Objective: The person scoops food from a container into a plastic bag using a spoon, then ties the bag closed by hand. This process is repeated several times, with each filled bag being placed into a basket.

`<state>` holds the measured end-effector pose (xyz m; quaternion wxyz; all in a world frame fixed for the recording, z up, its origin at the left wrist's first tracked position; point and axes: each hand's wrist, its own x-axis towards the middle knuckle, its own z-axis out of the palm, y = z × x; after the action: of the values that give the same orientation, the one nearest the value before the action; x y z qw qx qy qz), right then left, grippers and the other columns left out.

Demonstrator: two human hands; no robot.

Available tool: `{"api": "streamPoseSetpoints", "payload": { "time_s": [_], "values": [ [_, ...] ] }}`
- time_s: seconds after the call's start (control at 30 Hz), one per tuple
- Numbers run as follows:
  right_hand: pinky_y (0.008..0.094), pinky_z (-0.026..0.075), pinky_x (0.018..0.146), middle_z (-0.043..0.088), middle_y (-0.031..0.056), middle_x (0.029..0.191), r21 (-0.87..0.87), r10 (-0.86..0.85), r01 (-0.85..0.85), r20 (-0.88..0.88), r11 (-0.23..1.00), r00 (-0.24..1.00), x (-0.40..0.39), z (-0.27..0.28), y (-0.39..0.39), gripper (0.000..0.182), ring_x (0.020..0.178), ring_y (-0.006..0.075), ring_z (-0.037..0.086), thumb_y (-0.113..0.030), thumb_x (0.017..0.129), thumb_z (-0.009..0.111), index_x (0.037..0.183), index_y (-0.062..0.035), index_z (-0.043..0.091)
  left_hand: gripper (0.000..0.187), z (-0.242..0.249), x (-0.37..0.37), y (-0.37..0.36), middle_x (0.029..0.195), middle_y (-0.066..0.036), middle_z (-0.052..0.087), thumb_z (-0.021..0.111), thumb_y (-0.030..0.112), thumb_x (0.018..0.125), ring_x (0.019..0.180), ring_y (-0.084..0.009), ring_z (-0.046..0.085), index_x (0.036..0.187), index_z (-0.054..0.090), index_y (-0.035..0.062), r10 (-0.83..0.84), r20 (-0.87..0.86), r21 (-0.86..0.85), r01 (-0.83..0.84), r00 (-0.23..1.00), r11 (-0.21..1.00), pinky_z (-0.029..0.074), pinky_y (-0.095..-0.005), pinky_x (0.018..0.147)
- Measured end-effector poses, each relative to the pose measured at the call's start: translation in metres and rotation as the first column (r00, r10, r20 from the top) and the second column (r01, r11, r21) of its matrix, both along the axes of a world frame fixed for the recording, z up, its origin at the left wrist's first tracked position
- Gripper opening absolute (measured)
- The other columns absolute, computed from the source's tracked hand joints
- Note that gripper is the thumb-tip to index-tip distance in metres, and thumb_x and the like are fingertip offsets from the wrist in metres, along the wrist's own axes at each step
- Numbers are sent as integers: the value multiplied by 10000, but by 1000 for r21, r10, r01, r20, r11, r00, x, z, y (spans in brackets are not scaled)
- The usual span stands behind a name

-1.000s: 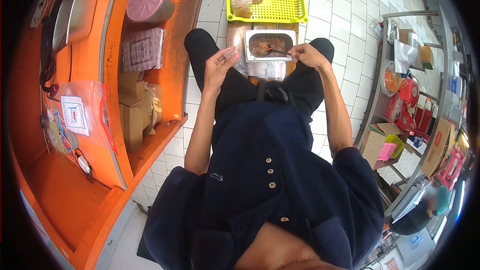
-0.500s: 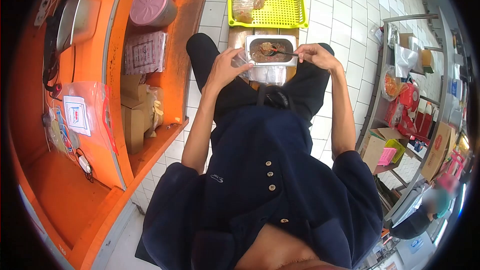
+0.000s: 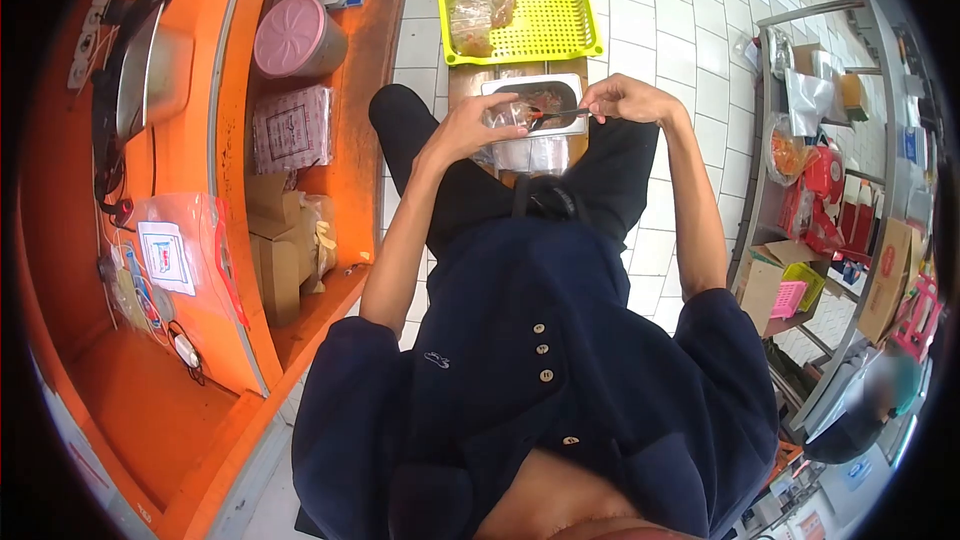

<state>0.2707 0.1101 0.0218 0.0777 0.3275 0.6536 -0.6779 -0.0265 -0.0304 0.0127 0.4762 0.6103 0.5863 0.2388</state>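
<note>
One clear bag [image 3: 506, 118] is in the left hand [image 3: 468, 130], thumb and fingers curved partly apart around it; it looks light, limp and slippery, probably best held near its mouth. The right hand [image 3: 622, 102] pinches the handle of a dark spoon [image 3: 570, 114], seemingly stiff and steadiest gripped there, its head close to the bag. Beyond, a metal pan [image 3: 530, 81] of moist, soft-looking food [image 3: 546, 98] rests on the wooden surface [image 3: 462, 86]; farther off is a green basket [image 3: 545, 48] with filled bags [image 3: 472, 20].
</note>
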Motion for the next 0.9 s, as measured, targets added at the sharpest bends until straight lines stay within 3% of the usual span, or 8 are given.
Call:
{"api": "streamPoseSetpoints", "payload": {
  "time_s": [0.2,0.27,0.3,0.37,0.53,0.57,0.7,0.9],
  "values": [
    [397,524,857,711,113,851,295,110,-115,33,949,993,-10,18,-4,244,879,217,678,-35,890,609,1103,-26,728,680,-2,20,13,1300,-251,661,830,364,791,1184,-365,652,1347,644,19,-161,-15,58,161,987,985,492,-398,1029],
    [424,531,849,732,156,902,599,37,-148,194,787,980,-18,47,-16,244,925,299,700,-38,875,620,1079,-70,750,669,-1,27,14,1317,-244,654,834,331,786,1184,-369,650,1350,642,26,-186,-4,71,186,983,980,492,-398,1028],
    [424,531,849,732,156,902,599,33,-144,193,788,981,-21,55,-23,244,925,299,700,-38,875,620,1079,-70,750,620,-5,30,13,1275,-219,679,839,292,787,1185,-350,653,1322,653,38,-152,-18,188,153,988,970,497,-400,1019],
    [446,527,835,731,168,914,796,-99,-128,229,592,968,-26,68,-36,192,948,337,691,-44,850,643,992,-96,761,574,-13,38,13,1232,-194,705,843,253,789,1186,-332,656,1295,665,49,-119,-29,304,122,993,945,501,-401,1010],
    [456,504,759,705,118,858,930,-190,-76,153,360,970,-42,85,-64,185,840,337,667,-44,864,648,1002,-74,768,333,-18,55,16,1031,-130,726,815,114,783,1055,-295,702,1044,629,22,203,82,330,-218,976,918,524,-379,917],
    [452,493,761,692,111,864,967,-183,-66,113,247,977,-45,87,-70,196,840,322,655,-41,854,645,1003,-69,770,333,-17,58,15,1031,-130,726,815,114,783,1055,-295,702,1044,629,22,202,82,331,-218,976,918,524,-379,917],
    [423,495,753,680,94,909,985,-185,-109,133,136,974,-53,91,-87,241,825,280,632,-25,801,637,997,-69,770,283,-26,65,14,994,-129,729,785,31,769,1016,-260,713,1001,625,18,350,211,407,-408,912,817,530,-361,889],
    [415,529,695,673,100,883,971,-202,-147,186,190,962,-55,97,-90,240,824,284,646,-16,787,624,983,-64,754,299,-38,70,13,961,-141,703,756,2,737,900,-316,701,998,611,22,414,281,406,-498,866,766,539,-390,816]
  ]
}}
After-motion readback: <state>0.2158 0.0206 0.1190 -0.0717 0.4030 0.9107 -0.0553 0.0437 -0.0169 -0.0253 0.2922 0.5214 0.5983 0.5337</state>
